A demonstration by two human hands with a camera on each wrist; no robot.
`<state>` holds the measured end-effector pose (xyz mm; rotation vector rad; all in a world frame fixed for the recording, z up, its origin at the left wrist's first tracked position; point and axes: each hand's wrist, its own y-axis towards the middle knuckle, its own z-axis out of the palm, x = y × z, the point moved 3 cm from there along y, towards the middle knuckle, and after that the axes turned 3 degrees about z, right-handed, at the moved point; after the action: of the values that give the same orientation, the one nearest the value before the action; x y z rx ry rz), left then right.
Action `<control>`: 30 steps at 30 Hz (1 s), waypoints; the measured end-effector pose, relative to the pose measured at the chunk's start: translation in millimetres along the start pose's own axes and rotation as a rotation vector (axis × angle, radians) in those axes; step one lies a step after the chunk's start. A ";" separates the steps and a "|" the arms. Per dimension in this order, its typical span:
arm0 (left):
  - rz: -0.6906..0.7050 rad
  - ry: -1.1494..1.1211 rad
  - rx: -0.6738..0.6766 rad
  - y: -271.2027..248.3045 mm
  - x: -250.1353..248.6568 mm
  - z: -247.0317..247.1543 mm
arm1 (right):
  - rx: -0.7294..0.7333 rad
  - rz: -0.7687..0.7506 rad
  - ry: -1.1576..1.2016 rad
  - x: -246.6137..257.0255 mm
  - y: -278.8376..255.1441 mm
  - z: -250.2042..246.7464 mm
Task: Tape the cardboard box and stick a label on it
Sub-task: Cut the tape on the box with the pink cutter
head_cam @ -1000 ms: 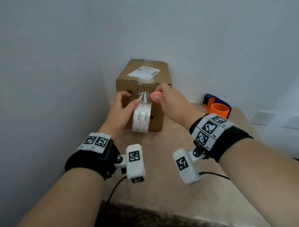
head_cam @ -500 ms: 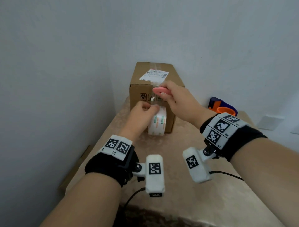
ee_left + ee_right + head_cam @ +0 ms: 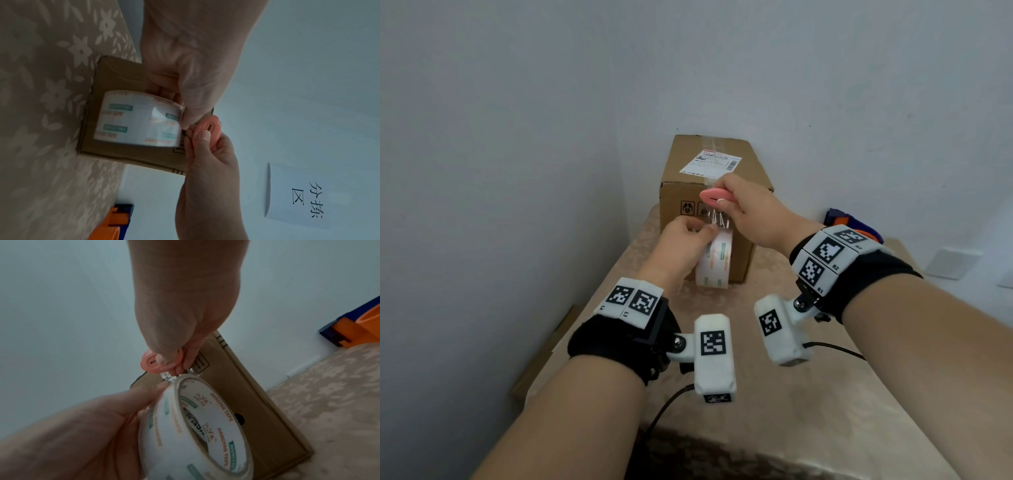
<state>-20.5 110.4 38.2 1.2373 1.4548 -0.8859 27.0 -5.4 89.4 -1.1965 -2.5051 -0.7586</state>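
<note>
Tabletop [image 3: 808,394]: covered in a beige cloth with a pale flower pattern, and it ran right back into the corner of the room
Walls [image 3: 517,137]: plain pale grey-blue on both sides of the corner; a white sheet with dark characters [image 3: 304,198] hung on one, seen from the left wrist
Cardboard box [image 3: 739,260]: it stood upright at the far end of the tabletop, close to the corner, with clear tape along its top seam
Label [image 3: 711,162]: white, printed, already lying flat on the box's top
Left hand [image 3: 681,246]: fingers curled round the roll of tape [image 3: 714,263], holding it up against the box's front face
Right hand [image 3: 750,212]: clamped on a pink cutter [image 3: 717,197], thumb pressed on top, right at the crinkled clear strip [image 3: 717,219] that ran from the roll
Hands together: they met in front of the box, fingertips all but touching at the strip
Dispenser [image 3: 856,222]: orange and blue, it sat on the tabletop by the wall, right of the box and partly hidden behind the right wrist
Socket plate [image 3: 952,262]: white, low on the right wall
Floor, left of the tabletop: a flat piece of brown cardboard [image 3: 544,346] leaned by the wall
</note>
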 end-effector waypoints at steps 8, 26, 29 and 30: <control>0.013 0.027 0.019 -2.8 -7.6 2.2 | 0.093 0.020 -0.079 3.0 1.8 3.5; 0.005 0.029 0.010 -6.2 -9.2 3.1 | 0.090 0.029 -0.077 7.2 -3.4 3.9; 0.007 0.052 -0.003 -2.7 -7.4 4.3 | 0.087 0.034 -0.060 6.1 -4.0 4.7; 0.000 0.054 -0.008 -1.1 -5.4 5.4 | 0.085 0.035 -0.056 5.6 -4.0 4.4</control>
<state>-20.5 103.8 42.0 1.2638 1.4994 -0.8513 20.4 -1.4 86.8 -1.2445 -2.5265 -0.6115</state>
